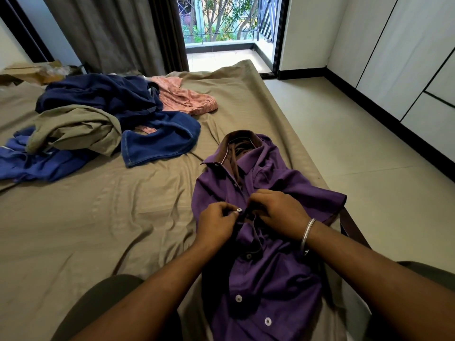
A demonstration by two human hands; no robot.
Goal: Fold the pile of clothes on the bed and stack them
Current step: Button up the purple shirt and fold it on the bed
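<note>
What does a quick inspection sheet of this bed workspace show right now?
Surface: wrinkled tan bedsheet.
Job's things: purple button-up shirt lying front-up near the bed's edge; unfolded heap: navy garment, olive cloth, pink garment, blue garment.
Clutter: cardboard box beyond the heap.
Grips: left hand pinches a white button; right hand grips the placket.
Cables: nothing seen.
Surroundings: grey curtain, open balcony door.

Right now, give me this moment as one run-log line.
step: buttoning purple shirt | left hand: pinches white button | right hand: grips placket | pile: unfolded, far left on bed | stack: none visible
</note>
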